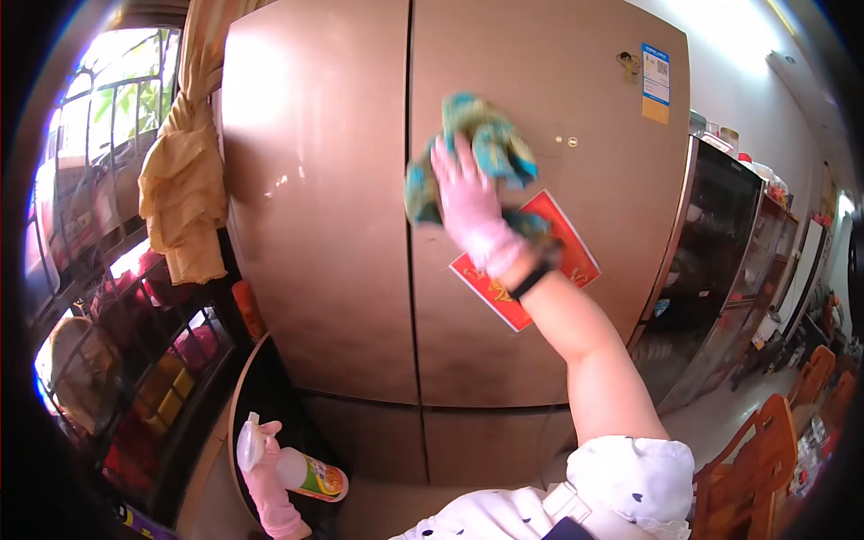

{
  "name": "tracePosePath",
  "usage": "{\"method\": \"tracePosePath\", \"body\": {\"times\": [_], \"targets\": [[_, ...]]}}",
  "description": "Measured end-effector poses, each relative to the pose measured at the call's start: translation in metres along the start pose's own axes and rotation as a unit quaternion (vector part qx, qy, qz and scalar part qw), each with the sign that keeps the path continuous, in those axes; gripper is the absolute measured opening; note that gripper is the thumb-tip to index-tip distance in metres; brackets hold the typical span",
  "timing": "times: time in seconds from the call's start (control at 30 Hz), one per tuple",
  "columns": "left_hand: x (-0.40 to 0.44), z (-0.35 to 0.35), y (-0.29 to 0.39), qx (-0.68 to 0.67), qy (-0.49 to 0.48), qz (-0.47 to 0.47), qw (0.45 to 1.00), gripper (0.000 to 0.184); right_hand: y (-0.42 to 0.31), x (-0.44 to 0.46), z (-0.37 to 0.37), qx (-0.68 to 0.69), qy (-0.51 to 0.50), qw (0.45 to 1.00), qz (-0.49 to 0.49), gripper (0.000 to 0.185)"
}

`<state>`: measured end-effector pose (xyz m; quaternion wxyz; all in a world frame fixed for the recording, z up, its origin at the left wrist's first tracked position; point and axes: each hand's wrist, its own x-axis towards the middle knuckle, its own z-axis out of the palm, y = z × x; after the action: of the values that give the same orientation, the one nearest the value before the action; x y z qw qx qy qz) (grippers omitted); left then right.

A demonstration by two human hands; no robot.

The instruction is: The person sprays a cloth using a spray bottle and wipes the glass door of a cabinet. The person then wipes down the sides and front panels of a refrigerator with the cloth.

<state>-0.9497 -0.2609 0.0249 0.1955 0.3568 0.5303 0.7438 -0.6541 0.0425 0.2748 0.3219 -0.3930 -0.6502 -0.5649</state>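
My right hand point(470, 202), in a pink glove with a black band at the wrist, presses a green and yellow patterned cloth point(490, 135) against the brown refrigerator door point(324, 225). The cloth bunches around the spread fingers and is slightly blurred. Just below it, a red diamond-shaped paper point(571, 238) is stuck to the door, partly behind my wrist. At the lower left my left hand point(263, 468), also gloved in pink, is wrapped round the neck of a white spray bottle point(315, 475) with a green and orange label, tilted sideways.
A barred window point(117, 99) and a tied yellow curtain point(184, 198) are on the left. A dark glass cabinet point(711, 225) stands right of the refrigerator. Wooden chairs point(751, 468) are at the lower right. A blue and white label point(656, 76) is on the upper door.
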Motion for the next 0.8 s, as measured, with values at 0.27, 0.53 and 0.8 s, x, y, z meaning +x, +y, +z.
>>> {"method": "tracePosePath", "body": {"times": [0.27,0.53,0.8], "targets": [[-0.016,-0.027,-0.013,0.005,0.026,-0.034,0.999,0.050,-0.032,0.073,-0.021,0.365,-0.087,0.926,-0.042,0.045],[-0.015,-0.027,-0.043,-0.037,0.035,-0.039,0.998,0.048,-0.118,0.042,0.010,0.166,-0.017,0.965,-0.203,0.062],[-0.007,-0.026,-0.026,-0.023,0.029,-0.033,0.999,0.043,-0.105,0.140,-0.005,0.063,0.077,0.962,-0.254,0.017]]}}
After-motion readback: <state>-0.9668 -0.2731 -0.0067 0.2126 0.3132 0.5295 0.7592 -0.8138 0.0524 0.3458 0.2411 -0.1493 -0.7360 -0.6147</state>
